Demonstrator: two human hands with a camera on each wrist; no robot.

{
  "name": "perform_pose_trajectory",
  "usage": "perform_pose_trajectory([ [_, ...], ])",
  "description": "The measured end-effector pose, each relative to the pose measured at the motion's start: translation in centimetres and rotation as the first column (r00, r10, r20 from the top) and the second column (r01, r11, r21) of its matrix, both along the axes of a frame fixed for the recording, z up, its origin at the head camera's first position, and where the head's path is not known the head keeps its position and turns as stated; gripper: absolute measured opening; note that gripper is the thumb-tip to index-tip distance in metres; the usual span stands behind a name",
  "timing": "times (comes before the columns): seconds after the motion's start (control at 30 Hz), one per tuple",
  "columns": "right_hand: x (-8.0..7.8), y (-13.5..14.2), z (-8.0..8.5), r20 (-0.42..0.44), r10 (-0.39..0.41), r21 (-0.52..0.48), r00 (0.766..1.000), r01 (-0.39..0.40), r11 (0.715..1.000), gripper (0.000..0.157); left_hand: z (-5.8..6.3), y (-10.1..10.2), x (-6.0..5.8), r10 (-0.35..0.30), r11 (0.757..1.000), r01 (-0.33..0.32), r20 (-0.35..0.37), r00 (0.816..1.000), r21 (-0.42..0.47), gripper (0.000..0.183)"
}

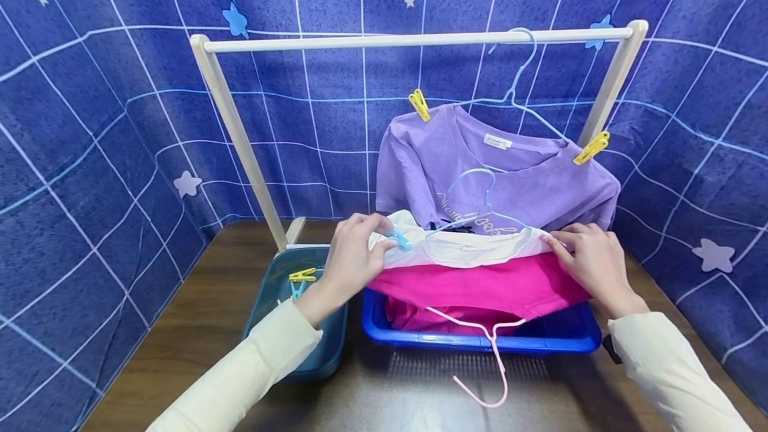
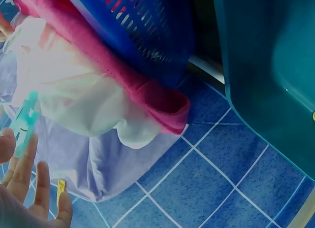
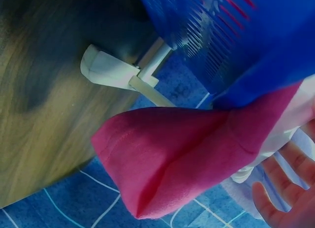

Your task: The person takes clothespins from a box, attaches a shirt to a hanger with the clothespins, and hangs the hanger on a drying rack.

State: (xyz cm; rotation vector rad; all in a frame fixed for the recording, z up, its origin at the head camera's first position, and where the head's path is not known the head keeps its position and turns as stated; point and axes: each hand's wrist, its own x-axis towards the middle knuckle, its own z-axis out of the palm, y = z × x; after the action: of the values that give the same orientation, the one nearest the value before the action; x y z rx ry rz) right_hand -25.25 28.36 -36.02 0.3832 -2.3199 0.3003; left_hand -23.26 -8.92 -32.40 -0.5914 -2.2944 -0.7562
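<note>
Near the basket's [image 1: 480,341] far edge, your left hand [image 1: 355,251] pinches a clothespin [image 1: 401,241] at the white shirt [image 1: 480,249]. Your right hand [image 1: 593,264] apparently pinches its shoulder.

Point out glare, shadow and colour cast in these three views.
Head: whitish glare on the brown wood-grained table, darker just below the rim of the blue plastic basket; left wrist: dim, greenish cast on the white cloth shirt; right wrist: dim too, deep shadow across the table towards the picture's top.

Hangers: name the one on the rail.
The blue hanger in the purple shirt, hook over the rail; the hanger in the white shirt and pink hanger are off it.
</note>
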Motion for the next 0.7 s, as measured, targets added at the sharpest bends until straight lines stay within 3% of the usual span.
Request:
perform_pose_trajectory([
  [0.7,-0.04,0.46,0.03,-0.009,0.008,-0.018,1.000,-0.008,1.000,0.016,-0.73,-0.15,-0.17,0.019,0.985,-0.022,-0.018,1.000,-0.172,0.025],
])
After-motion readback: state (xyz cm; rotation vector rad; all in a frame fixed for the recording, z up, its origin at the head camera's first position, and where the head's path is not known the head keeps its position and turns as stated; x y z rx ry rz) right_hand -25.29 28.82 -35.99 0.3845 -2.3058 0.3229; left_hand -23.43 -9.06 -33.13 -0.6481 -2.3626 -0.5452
